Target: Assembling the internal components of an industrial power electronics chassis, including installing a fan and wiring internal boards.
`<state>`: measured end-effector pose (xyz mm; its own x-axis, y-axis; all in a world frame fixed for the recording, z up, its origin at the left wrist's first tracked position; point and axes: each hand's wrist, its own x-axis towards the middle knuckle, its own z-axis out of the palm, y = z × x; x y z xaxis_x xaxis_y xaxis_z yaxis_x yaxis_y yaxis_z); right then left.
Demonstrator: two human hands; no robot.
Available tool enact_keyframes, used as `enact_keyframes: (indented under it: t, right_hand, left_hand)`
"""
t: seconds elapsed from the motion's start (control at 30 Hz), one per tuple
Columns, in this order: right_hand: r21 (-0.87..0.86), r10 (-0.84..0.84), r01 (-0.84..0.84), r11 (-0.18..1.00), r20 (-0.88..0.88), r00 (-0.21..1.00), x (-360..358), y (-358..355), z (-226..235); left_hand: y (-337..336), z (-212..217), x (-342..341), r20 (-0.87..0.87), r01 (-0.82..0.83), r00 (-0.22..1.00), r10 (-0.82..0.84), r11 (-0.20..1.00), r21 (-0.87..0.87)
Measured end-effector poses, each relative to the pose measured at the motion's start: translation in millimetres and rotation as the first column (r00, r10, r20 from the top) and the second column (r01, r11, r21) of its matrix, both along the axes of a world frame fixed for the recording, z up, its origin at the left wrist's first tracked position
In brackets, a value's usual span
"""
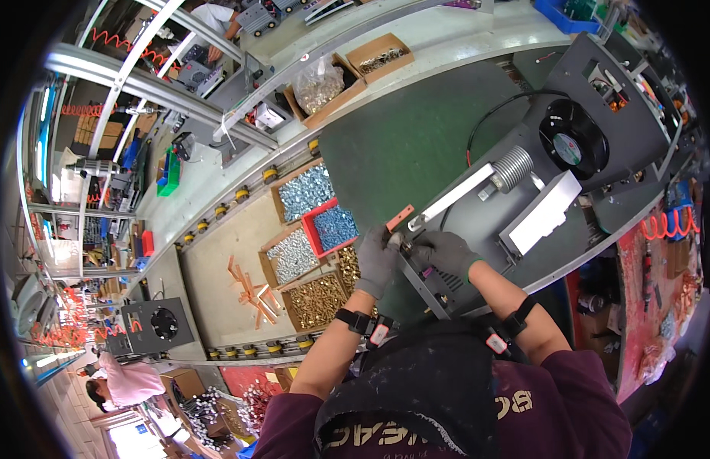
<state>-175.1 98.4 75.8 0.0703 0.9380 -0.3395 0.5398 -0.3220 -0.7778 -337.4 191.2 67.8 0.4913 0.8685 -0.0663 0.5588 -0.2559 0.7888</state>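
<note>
Both hands wear grey gloves and meet at the near left end of a dark grey metal chassis [481, 226]. My left hand [378, 262] is closed on a flat copper strip [401, 217], whose holed end sticks out beyond the fingertips. Close beside it, my right hand [448, 255] has its fingers pinched together at the chassis end; what they hold is hidden. A white bar [456, 196] runs from near the hands to a ribbed silver cylinder [511, 170]. Farther right on the chassis are a white block [542, 214] and a round black fan [573, 143].
Left of my hands stand a red bin [333, 227] of small fasteners, a box of brass-coloured hardware [315, 302] and loose copper strips [253, 294]. Another fan panel [160, 327] lies farther left. A person in pink [129, 380] is at lower left; another person's arm shows at the top.
</note>
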Motion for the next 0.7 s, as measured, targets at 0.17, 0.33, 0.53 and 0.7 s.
enact_keyframes:
  t: [0.17,0.33,0.53,0.7]
  right_hand:
    - [0.015,-0.150,0.154,0.988,-0.150,0.977,7,-52,-3]
    - [0.045,-0.171,0.173,0.984,-0.040,0.984,1,-59,2]
    - [0.082,-0.067,0.031,0.996,0.493,0.867,-4,-48,-16]
    - [0.014,-0.097,0.103,0.995,0.487,0.868,22,-51,-26]
  left_hand:
    - [-14,-6,-7,0.266,0.012,0.964,0.022,0.992,-0.126]
    - [-21,8,-5,0.299,-0.067,0.946,0.129,0.976,-0.210]
    - [-17,11,-4,0.194,-0.039,0.978,0.073,0.984,-0.173]
    - [-17,6,0,0.170,-0.104,0.976,0.135,0.979,-0.177]
